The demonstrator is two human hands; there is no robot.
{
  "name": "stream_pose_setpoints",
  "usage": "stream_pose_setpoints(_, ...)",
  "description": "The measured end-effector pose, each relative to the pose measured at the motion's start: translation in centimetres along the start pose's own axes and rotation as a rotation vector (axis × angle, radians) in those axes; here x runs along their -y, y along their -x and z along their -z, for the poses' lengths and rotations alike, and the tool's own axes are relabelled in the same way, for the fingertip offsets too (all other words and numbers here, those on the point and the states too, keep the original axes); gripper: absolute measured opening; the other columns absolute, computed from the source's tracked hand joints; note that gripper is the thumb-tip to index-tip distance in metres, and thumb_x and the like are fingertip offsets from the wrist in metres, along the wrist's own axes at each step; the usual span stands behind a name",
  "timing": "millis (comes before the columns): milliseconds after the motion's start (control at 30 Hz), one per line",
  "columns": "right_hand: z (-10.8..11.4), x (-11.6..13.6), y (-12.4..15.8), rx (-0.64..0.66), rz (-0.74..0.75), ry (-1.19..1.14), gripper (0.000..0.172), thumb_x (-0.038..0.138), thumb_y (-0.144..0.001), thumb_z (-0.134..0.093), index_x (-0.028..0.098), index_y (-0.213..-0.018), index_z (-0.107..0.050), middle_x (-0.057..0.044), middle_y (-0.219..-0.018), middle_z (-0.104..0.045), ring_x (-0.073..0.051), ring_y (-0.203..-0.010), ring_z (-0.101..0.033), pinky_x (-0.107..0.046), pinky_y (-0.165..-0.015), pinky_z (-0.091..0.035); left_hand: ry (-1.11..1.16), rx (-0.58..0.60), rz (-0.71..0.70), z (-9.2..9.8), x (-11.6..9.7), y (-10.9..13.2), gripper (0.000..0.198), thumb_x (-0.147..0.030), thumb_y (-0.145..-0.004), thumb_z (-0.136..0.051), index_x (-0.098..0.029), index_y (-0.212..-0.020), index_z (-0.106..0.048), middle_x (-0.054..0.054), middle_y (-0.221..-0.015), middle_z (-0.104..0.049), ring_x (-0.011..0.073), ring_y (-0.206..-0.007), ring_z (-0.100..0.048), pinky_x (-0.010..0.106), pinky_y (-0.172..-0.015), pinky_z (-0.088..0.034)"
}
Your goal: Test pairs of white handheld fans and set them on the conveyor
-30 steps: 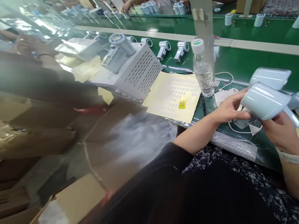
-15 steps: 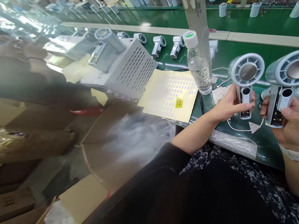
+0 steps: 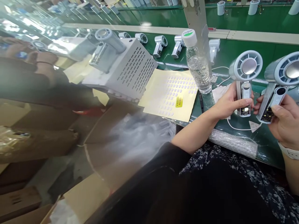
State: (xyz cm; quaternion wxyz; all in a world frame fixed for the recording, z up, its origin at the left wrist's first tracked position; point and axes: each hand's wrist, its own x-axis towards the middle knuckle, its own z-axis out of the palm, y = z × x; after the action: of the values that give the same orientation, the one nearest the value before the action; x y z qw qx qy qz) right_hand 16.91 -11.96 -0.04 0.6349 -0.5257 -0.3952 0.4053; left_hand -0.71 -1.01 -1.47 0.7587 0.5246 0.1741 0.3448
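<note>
My left hand is closed round the handle of a pale blue handheld fan, its thumb lying across the front. Below that thumb a small light glows on the exposed circuit board. A second handheld fan, also pale blue with part of its handle open, is gripped in my right hand. The right thumb presses on the front strip beneath a round dark display. Both fans are upright, round heads at the top, side by side above the green bench. A white cable lies under them.
A water bottle stands left of my hands, beside a yellow sticker sheet and a black pen. A slotted white box carries another fan. Bubble wrap lies along the bench edge. At left, a co-worker's hands are blurred.
The left fan's dark round display has turned pale and a light now shows on its board. My right hand and its fan have shifted slightly left and tilted.
</note>
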Motion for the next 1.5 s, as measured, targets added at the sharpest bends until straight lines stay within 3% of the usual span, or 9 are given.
stream_pose_setpoints(133,-0.4,-0.5,-0.2,-0.01,-0.022,-0.043,0.033,0.041,-0.086,-0.088,0.03,-0.114,-0.074,-0.009,-0.112,-0.083,-0.03,-0.09,-0.08,-0.052,-0.081,-0.074,0.039,0.024,-0.007,0.0,-0.5,0.0,0.086,-0.083,-0.076,-0.098,-0.027,-0.129,-0.061,0.003,-0.113,-0.07,0.0237,-0.099,-0.075,0.044,-0.093,-0.066)
stream_pose_setpoints(267,-0.6,-0.3,-0.1,-0.031,-0.046,-0.124,0.035,0.037,-0.078,-0.091,0.028,-0.11,-0.08,-0.008,-0.108,-0.084,-0.028,-0.086,-0.079,-0.045,-0.07,-0.073,0.045,0.05,0.041,0.2,-0.6,-0.3,0.088,-0.07,-0.07,-0.104,-0.026,-0.128,-0.054,0.001,-0.113,-0.069,0.0214,-0.096,-0.074,0.042,-0.091,-0.064)
stream_pose_setpoints(400,-0.6,0.0,0.0,-0.045,-0.054,-0.141,0.032,0.035,-0.075,-0.095,0.028,-0.104,-0.083,-0.007,-0.101,-0.085,-0.026,-0.076,-0.076,-0.043,-0.059,-0.071,0.011,0.059,0.019,0.5,-0.3,-0.6,0.084,-0.066,-0.076,-0.1,-0.028,-0.127,-0.047,-0.003,-0.108,-0.068,0.0195,-0.091,-0.074,0.041,-0.089,-0.063)
stream_pose_setpoints(633,-0.8,0.7,-0.2,-0.096,-0.104,-0.134,0.031,0.031,-0.069,-0.092,0.028,-0.098,-0.084,-0.005,-0.097,-0.084,-0.024,-0.076,-0.077,-0.038,-0.06,-0.071,0.024,0.059,-0.004,0.5,0.3,-0.9,0.076,-0.061,-0.079,-0.097,-0.028,-0.124,-0.046,-0.002,-0.109,-0.067,0.0188,-0.089,-0.074,0.04,-0.085,-0.063)
stream_pose_setpoints(800,-0.7,0.9,-0.2,-0.096,-0.148,-0.114,0.027,0.048,-0.08,-0.084,0.025,-0.094,-0.08,-0.006,-0.084,-0.077,-0.021,-0.062,-0.068,-0.035,-0.047,-0.06,0.012,-0.011,-0.012,0.2,-0.2,-0.8,0.068,-0.071,-0.088,-0.085,-0.028,-0.122,-0.045,-0.005,-0.096,-0.065,0.016,-0.08,-0.069,0.038,-0.08,-0.061)
stream_pose_setpoints(933,-0.6,1.2,-0.1,0.003,-0.107,-0.101,0.036,0.055,-0.081,-0.089,0.024,-0.098,-0.081,-0.008,-0.088,-0.077,-0.023,-0.064,-0.069,-0.037,-0.049,-0.059,-0.015,0.09,-0.031,0.5,-0.5,-0.7,0.075,-0.076,-0.085,-0.089,-0.028,-0.124,-0.046,-0.003,-0.103,-0.067,0.017,-0.084,-0.072,0.039,-0.082,-0.063)
stream_pose_setpoints(1100,-0.9,0.2,-0.5,-0.143,-0.104,-0.071,0.025,0.047,-0.083,-0.085,0.027,-0.096,-0.077,-0.005,-0.086,-0.078,-0.022,-0.065,-0.069,-0.034,-0.05,-0.06,-0.071,0.084,-0.012,1.0,0.6,-1.3,0.072,-0.076,-0.089,-0.088,-0.028,-0.122,-0.045,-0.004,-0.097,-0.068,0.0181,-0.086,-0.074,0.038,-0.082,-0.062)
stream_pose_setpoints(1333,-0.8,-1.6,-1.3,-0.126,-0.072,-0.09,0.028,0.051,-0.087,-0.084,0.028,-0.094,-0.069,-0.004,-0.092,-0.075,-0.022,-0.073,-0.069,-0.041,-0.062,-0.07,-0.052,0.07,-0.004,0.9,0.9,-1.4,0.074,-0.074,-0.087,-0.09,-0.027,-0.126,-0.049,-0.002,-0.098,-0.07,0.0188,-0.089,-0.075,0.04,-0.087,-0.063)
stream_pose_setpoints(1500,-0.9,-1.1,-1.3,-0.191,-0.126,-0.054,0.019,0.041,-0.082,-0.08,0.026,-0.09,-0.072,-0.006,-0.092,-0.074,-0.023,-0.072,-0.067,-0.041,-0.059,-0.067,-0.05,0.045,-0.007,1.2,1.1,-1.8,0.068,-0.071,-0.089,-0.088,-0.027,-0.122,-0.048,-0.002,-0.099,-0.07,0.0192,-0.086,-0.074,0.039,-0.081,-0.062)
